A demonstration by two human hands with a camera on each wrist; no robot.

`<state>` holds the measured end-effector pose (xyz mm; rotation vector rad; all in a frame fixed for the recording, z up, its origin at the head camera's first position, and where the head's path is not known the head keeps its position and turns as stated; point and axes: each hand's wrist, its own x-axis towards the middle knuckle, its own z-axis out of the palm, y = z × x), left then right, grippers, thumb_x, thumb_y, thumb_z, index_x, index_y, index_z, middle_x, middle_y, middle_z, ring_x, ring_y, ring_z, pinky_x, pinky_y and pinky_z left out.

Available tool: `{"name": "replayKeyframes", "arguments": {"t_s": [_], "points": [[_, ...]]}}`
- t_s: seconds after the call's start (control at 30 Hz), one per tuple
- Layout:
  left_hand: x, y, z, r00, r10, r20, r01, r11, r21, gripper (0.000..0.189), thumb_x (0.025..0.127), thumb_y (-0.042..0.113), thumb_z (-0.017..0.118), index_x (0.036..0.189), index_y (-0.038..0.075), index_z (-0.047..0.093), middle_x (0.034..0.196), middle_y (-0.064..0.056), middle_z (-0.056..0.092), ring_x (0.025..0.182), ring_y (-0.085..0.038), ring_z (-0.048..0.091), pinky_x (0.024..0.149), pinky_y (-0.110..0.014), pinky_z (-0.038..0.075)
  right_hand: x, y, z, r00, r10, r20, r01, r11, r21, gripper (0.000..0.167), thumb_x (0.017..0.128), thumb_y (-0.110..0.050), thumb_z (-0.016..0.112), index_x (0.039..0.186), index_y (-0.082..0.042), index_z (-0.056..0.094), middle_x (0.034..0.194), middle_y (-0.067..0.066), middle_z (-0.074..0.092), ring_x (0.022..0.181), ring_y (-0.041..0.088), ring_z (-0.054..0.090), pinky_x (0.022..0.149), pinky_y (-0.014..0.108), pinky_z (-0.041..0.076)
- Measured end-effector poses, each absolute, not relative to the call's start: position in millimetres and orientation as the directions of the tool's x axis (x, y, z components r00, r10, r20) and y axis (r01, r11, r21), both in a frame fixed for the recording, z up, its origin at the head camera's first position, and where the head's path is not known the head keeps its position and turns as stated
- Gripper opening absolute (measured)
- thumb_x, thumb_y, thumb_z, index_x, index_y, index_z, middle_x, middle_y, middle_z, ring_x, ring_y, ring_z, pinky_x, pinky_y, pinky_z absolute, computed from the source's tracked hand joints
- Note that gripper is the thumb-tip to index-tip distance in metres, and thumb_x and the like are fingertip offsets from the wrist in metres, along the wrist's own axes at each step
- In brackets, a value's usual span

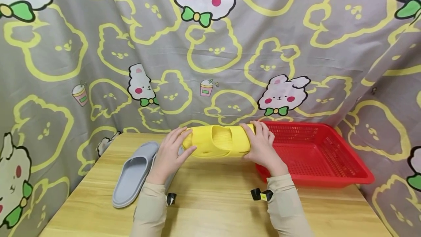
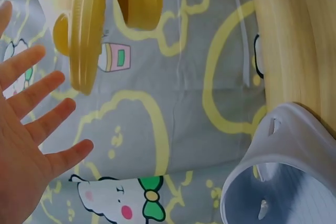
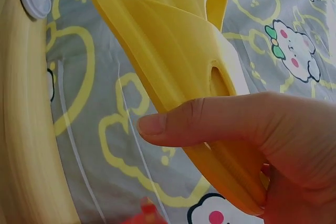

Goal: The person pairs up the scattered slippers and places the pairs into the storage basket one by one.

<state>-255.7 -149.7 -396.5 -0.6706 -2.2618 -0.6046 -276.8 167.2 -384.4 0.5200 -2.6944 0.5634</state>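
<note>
A pair of yellow slippers [image 1: 200, 140], set one against the other, is held up over the table between the hands. My right hand [image 1: 263, 151] grips their right end, with the thumb [image 3: 184, 124] across the side in the right wrist view. At the other end, my left hand [image 1: 167, 154] has its fingers spread and straight, apart from the yellow sole [image 2: 86, 40] in the left wrist view. A grey slipper [image 1: 128, 182] lies on the table left of that hand. Its mate is mostly hidden behind the left hand and wrist.
A red perforated basket [image 1: 356, 167] stands on the right side of the wooden table [image 1: 210, 204], close beside the right hand. A grey curtain [image 1: 217, 61] with cartoon rabbits hangs behind the table and along both sides.
</note>
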Motion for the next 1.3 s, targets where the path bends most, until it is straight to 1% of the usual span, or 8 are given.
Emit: {"name": "replayKeyframes", "arguments": {"t_s": [0.17, 0.3, 0.4, 0.53, 0.7, 1.0, 1.13, 1.3], "points": [[-257.0, -148.8, -393.1, -0.634, 0.309, 0.709, 0.614, 0.759, 0.217, 0.053, 0.089, 0.041, 0.067, 0.135, 0.018, 0.057, 0.139, -0.008, 0.056, 0.132, -0.031, 0.048, 0.108, -0.052, 0.038, -278.0, 178.7, -378.2, -0.886, -0.272, 0.375, -0.392, 0.871, -0.296, 0.110, 0.052, -0.017, 0.095, 0.144, -0.020, 0.035, 0.143, 0.022, 0.027, 0.136, 0.041, 0.013, 0.100, 0.066, 0.020], [-258.3, -145.1, -390.0, -0.618, 0.325, 0.716, 0.624, 0.757, 0.195, 0.051, 0.088, 0.040, 0.068, 0.132, 0.017, 0.060, 0.136, -0.008, 0.059, 0.131, -0.029, 0.050, 0.109, -0.050, 0.039, -277.6, 191.6, -374.7, -0.887, -0.268, 0.375, -0.382, 0.884, -0.270, 0.110, 0.051, -0.020, 0.095, 0.144, -0.019, 0.035, 0.143, 0.023, 0.028, 0.136, 0.042, 0.014, 0.098, 0.066, 0.021], [-260.2, -142.3, -388.8, -0.602, 0.328, 0.728, 0.634, 0.751, 0.186, 0.049, 0.088, 0.040, 0.068, 0.130, 0.015, 0.062, 0.134, -0.008, 0.060, 0.129, -0.030, 0.051, 0.107, -0.051, 0.041, -277.0, 202.0, -371.3, -0.882, -0.269, 0.387, -0.378, 0.894, -0.241, 0.108, 0.051, -0.022, 0.094, 0.143, -0.018, 0.037, 0.142, 0.023, 0.030, 0.135, 0.044, 0.016, 0.096, 0.067, 0.023], [-263.9, -139.3, -390.2, -0.587, 0.324, 0.742, 0.641, 0.745, 0.182, 0.048, 0.091, 0.043, 0.065, 0.130, 0.016, 0.062, 0.133, -0.009, 0.061, 0.127, -0.032, 0.053, 0.105, -0.052, 0.042, -276.6, 215.6, -367.0, -0.871, -0.270, 0.411, -0.377, 0.903, -0.206, 0.106, 0.050, -0.023, 0.094, 0.141, -0.017, 0.039, 0.140, 0.024, 0.033, 0.133, 0.044, 0.020, 0.094, 0.067, 0.024], [-267.4, -133.8, -393.0, -0.574, 0.318, 0.754, 0.648, 0.740, 0.181, 0.048, 0.092, 0.046, 0.061, 0.130, 0.016, 0.062, 0.132, -0.010, 0.061, 0.125, -0.032, 0.055, 0.102, -0.053, 0.044, -276.2, 231.1, -363.7, -0.852, -0.279, 0.443, -0.380, 0.912, -0.157, 0.107, 0.048, -0.025, 0.095, 0.139, -0.014, 0.040, 0.136, 0.024, 0.036, 0.129, 0.045, 0.026, 0.095, 0.067, 0.023], [-270.0, -120.8, -396.6, -0.617, 0.307, 0.725, 0.640, 0.732, 0.235, 0.048, 0.094, 0.046, 0.058, 0.132, 0.017, 0.060, 0.134, -0.007, 0.061, 0.128, -0.029, 0.053, 0.108, -0.051, 0.041, -272.2, 258.4, -357.0, -0.832, -0.301, 0.466, -0.381, 0.921, -0.086, 0.104, 0.048, -0.025, 0.093, 0.137, -0.011, 0.042, 0.129, 0.025, 0.042, 0.125, 0.045, 0.030, 0.098, 0.067, 0.027], [-271.3, -113.5, -396.5, -0.633, 0.304, 0.712, 0.646, 0.715, 0.269, 0.046, 0.094, 0.044, 0.059, 0.131, 0.016, 0.061, 0.134, -0.005, 0.061, 0.129, -0.029, 0.053, 0.108, -0.050, 0.041, -271.7, 271.4, -350.7, -0.826, -0.311, 0.469, -0.379, 0.924, -0.056, 0.100, 0.048, -0.024, 0.093, 0.134, -0.011, 0.044, 0.126, 0.025, 0.043, 0.123, 0.045, 0.033, 0.098, 0.067, 0.028], [-273.4, -103.5, -397.2, -0.655, 0.301, 0.693, 0.645, 0.701, 0.305, 0.043, 0.095, 0.043, 0.058, 0.130, 0.019, 0.061, 0.131, -0.003, 0.062, 0.128, -0.025, 0.053, 0.106, -0.049, 0.043, -273.0, 286.7, -343.9, -0.840, -0.315, 0.442, -0.363, 0.932, -0.025, 0.103, 0.047, -0.024, 0.094, 0.135, -0.009, 0.042, 0.129, 0.028, 0.040, 0.124, 0.048, 0.031, 0.097, 0.068, 0.028]]}}
